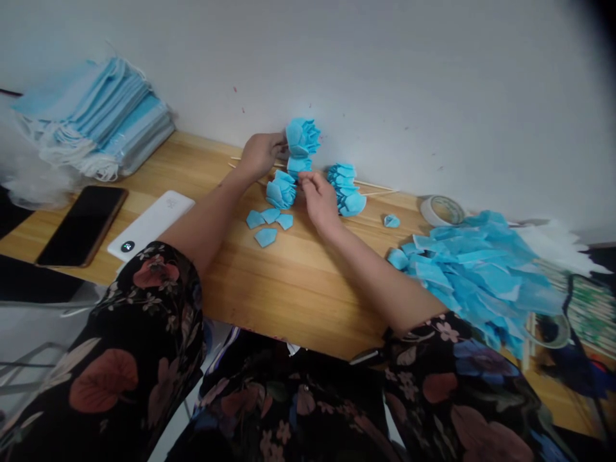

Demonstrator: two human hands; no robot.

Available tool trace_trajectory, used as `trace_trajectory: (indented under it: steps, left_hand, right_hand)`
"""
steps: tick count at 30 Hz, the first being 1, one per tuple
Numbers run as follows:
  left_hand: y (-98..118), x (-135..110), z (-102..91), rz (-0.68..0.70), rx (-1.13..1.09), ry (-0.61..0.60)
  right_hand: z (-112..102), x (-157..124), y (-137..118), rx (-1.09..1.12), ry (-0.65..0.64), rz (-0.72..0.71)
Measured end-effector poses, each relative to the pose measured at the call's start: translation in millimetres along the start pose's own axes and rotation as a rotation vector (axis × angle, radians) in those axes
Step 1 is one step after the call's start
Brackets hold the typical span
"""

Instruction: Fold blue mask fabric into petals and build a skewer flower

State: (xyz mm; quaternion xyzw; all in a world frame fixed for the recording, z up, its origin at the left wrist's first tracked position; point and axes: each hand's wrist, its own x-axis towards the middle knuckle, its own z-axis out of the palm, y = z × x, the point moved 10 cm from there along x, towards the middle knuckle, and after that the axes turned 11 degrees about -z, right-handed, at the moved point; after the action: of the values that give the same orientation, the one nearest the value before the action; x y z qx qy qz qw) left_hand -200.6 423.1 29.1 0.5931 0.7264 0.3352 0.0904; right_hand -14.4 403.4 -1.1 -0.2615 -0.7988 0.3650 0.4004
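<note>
My left hand (pixel 260 154) is closed round the base of a blue fabric flower (pixel 301 137), held up near the wall. My right hand (pixel 318 197) pinches a blue petal piece (pixel 299 165) just under that flower. Two more blue flowers lie on the wooden table (pixel 289 276): one (pixel 282 190) by my right hand's fingertips, one (pixel 345 189) just to its right. A few loose blue petals (pixel 268 223) lie in front of them, and a single petal (pixel 391 221) lies further right. Thin wooden sticks (pixel 378 188) rest along the wall.
A stack of blue face masks (pixel 101 119) sits at the back left. A dark phone (pixel 83 224) and a white power bank (pixel 151 223) lie on the left. A tape roll (pixel 441 210) and a heap of cut blue fabric (pixel 481 269) lie on the right.
</note>
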Motion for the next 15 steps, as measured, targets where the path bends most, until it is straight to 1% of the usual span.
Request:
trace_trajectory:
  steps: [2, 4, 6, 8, 10, 15]
  left_hand:
    - [0.2, 0.0, -3.0, -0.029, 0.028, 0.029]
    - [0.4, 0.5, -3.1, -0.04, 0.037, 0.031]
    - [-0.5, 1.7, -2.5, -0.041, 0.028, 0.029]
    - [-1.8, 3.0, -3.4, -0.035, 0.015, 0.041]
    - [-1.8, 3.3, -4.7, -0.017, 0.004, 0.054]
    - [-1.0, 1.5, -3.8, -0.001, 0.003, 0.034]
  right_hand:
    - [3.9, -4.8, -23.9, -0.056, -0.051, -0.092]
    - [16.1, -12.3, -46.9, -0.165, -0.154, -0.209]
    - [30.5, -19.3, -58.1, -0.288, -0.25, -0.283]
    - [37.0, -20.2, -55.8, -0.363, -0.276, -0.281]
    - [34.8, -15.1, -47.6, -0.387, -0.252, -0.256]
    - [11.2, 4.3, -31.7, -0.416, -0.152, -0.269]
